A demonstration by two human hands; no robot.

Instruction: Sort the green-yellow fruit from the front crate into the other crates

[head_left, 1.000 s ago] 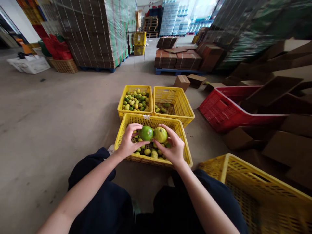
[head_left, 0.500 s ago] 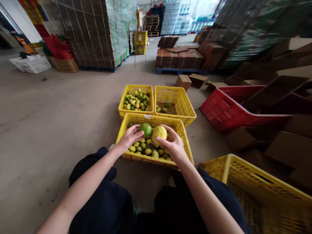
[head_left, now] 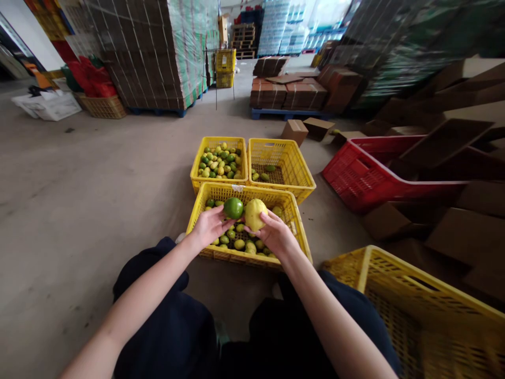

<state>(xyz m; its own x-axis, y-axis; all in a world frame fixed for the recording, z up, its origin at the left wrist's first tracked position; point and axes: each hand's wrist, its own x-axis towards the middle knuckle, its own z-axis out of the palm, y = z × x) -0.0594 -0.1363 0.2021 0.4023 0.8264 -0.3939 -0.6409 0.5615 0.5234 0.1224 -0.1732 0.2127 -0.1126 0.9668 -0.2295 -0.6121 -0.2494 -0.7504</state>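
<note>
My left hand [head_left: 209, 227] holds a green citrus fruit [head_left: 233, 208] at its fingertips. My right hand [head_left: 272, 233] holds a larger yellow fruit [head_left: 255, 213] right beside it, the two fruits almost touching. Both hover over the near yellow crate [head_left: 295, 231], which holds several small green and yellow fruits [head_left: 239, 243]. Beyond it stand two more yellow crates side by side: the left one [head_left: 194, 173] is heaped with fruit, the right one [head_left: 302, 173] holds only a few pieces.
A large yellow crate [head_left: 398, 295] sits close at my right knee. A red crate [head_left: 355, 173] and loose cardboard boxes [head_left: 453, 231] lie to the right. Wrapped pallets [head_left: 150, 52], stacked cartons [head_left: 288, 89] and bare concrete floor [head_left: 90, 173] lie beyond.
Both hands have drawn slightly toward me and lowered, turning the fruits. The yellow fruit now shows more fully and my fingers have shifted beneath both fruits.
</note>
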